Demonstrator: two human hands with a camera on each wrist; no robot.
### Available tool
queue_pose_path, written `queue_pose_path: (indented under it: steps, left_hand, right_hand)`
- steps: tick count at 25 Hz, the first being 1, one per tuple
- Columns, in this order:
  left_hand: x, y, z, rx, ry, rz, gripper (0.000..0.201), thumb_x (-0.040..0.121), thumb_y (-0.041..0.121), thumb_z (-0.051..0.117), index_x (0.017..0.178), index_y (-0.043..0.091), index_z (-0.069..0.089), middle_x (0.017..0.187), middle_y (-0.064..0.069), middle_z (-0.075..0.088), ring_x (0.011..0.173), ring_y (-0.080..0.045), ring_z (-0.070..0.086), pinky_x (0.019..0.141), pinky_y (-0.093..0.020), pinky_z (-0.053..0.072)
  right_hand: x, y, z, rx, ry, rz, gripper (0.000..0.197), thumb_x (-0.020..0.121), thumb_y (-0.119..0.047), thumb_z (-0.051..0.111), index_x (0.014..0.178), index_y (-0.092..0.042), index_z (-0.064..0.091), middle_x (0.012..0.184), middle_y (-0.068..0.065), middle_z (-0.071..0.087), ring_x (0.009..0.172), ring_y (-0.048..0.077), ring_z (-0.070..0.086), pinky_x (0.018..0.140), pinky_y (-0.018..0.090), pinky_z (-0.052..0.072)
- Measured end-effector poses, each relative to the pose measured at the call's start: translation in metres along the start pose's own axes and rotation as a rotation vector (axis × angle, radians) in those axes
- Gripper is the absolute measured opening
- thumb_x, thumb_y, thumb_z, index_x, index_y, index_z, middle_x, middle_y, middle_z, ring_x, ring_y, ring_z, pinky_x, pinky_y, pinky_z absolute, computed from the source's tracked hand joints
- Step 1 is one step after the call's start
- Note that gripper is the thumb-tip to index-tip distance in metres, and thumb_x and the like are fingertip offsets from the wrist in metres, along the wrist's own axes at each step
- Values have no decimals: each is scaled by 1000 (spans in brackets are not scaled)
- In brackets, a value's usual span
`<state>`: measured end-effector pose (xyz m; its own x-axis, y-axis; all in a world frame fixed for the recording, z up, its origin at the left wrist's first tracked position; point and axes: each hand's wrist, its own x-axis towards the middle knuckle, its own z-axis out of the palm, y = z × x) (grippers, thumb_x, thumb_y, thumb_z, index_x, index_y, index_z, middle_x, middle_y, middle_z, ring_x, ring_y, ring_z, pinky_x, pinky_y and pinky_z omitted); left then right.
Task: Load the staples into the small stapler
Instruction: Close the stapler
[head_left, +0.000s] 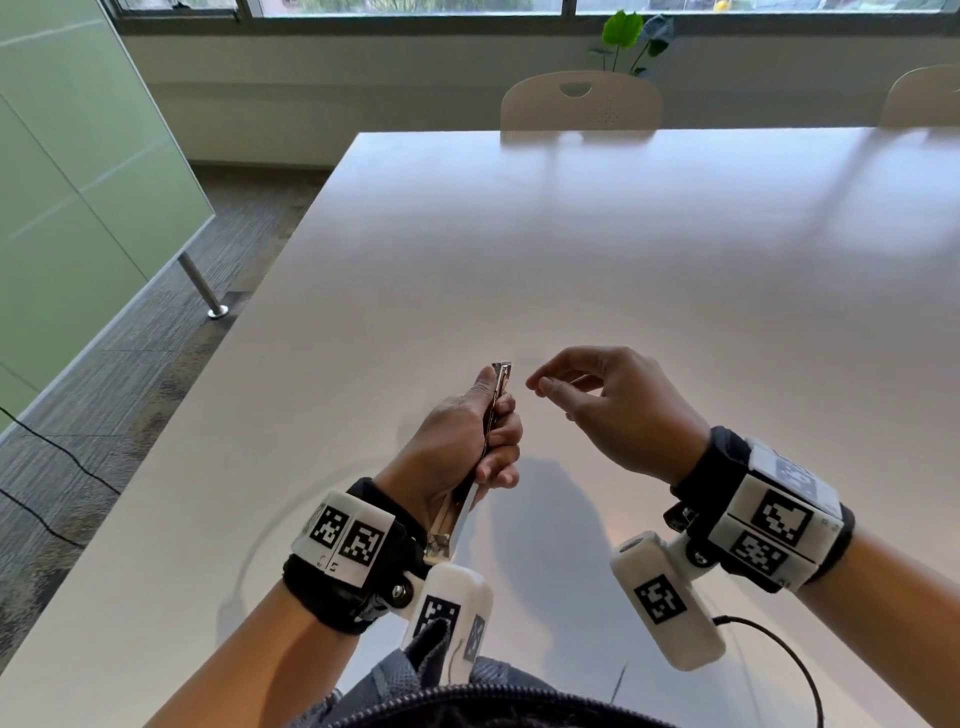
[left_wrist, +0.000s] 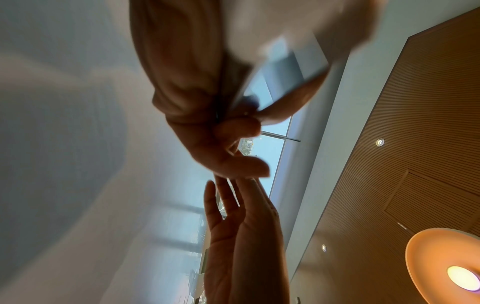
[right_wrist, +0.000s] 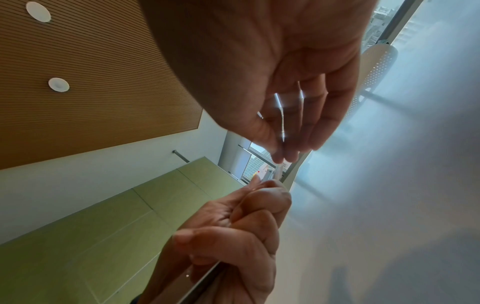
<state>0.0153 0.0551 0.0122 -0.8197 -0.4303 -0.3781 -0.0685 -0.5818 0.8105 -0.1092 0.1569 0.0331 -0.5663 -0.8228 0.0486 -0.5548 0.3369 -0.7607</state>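
My left hand (head_left: 480, 423) grips the small metal stapler (head_left: 501, 375) upright above the white table (head_left: 571, 249), its tip pointing away from me. Its lower end (head_left: 445, 532) sticks out below the palm. Just right of the tip, my right hand (head_left: 543, 388) pinches a thin silver strip of staples (right_wrist: 281, 121) between thumb and fingers, a small gap from the stapler tip (right_wrist: 273, 174). In the left wrist view the blurred stapler (left_wrist: 280, 67) lies in the left hand (left_wrist: 197, 107), with the right hand (left_wrist: 246, 236) and the strip (left_wrist: 233, 192) below it.
The table's left edge drops to carpet and a green glass partition (head_left: 78, 182). Two pale chairs (head_left: 579, 101) stand at the far edge under a window. A black cable (head_left: 795, 654) trails from my right wrist camera.
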Motion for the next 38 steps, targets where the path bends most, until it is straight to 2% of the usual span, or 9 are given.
queue_pose_path:
  steps: [10,13,16,20,22,25,29,32,38]
  left_hand:
    - [21,6,-17,-212,245,77,50,104,45,26,72,13,49,61,-4,43,50,-16,47,51,-27,49]
    - [24,11,-17,-270,330,60,49,105,41,25,68,15,43,60,-2,37,50,-15,38,44,-21,39]
    - [19,12,-14,-220,354,67,43,106,34,27,76,12,48,61,-3,43,45,-16,44,37,-16,41]
    - [11,12,-10,-189,157,84,42,106,32,29,97,5,61,74,-9,72,51,-16,67,51,-30,59]
    - [7,13,-11,-72,24,89,51,104,43,29,114,3,61,99,-16,71,55,-18,64,57,-35,59]
    - [-1,19,-10,75,-122,77,64,97,56,34,122,2,57,97,-16,67,50,-16,57,53,-32,56]
    - [-7,22,-9,209,-160,133,53,97,32,49,132,-7,47,98,-17,70,46,-14,59,53,-33,59]
    - [-10,20,-8,322,-179,154,40,101,25,45,125,-6,52,100,-21,70,49,-17,62,59,-39,61]
    - [-11,10,-4,473,-122,180,37,105,24,38,116,-9,52,96,-24,69,54,-24,67,61,-39,62]
  right_hand:
    - [-25,-19,10,-196,-233,-663,40,77,-22,79,113,-16,62,111,-3,62,93,2,57,78,9,49]
    - [-28,-20,20,-328,-272,-798,40,79,-32,76,114,-22,61,120,-1,60,111,15,57,89,28,54]
    - [-26,-19,22,-254,-197,-896,22,89,-26,69,108,-15,69,108,3,65,97,15,61,86,27,56]
    - [-17,-26,11,-9,36,-741,14,87,-16,72,98,-7,71,94,5,71,75,11,70,70,22,59]
    - [-7,-28,5,81,193,-602,12,87,-16,73,92,-6,70,85,2,73,73,9,71,67,19,59]
    - [10,-25,1,194,258,-369,13,87,-25,71,86,-11,70,80,-8,73,75,7,71,69,25,61]
    - [28,-12,-5,266,65,-152,14,87,-38,66,92,-26,69,89,-9,73,84,8,67,81,34,55]
    - [32,-10,-4,396,-277,21,41,97,-36,48,121,-5,61,110,6,69,100,15,63,90,32,51]
    - [33,-8,4,632,-409,59,30,101,-23,42,96,-1,62,80,6,58,62,5,60,71,19,50]
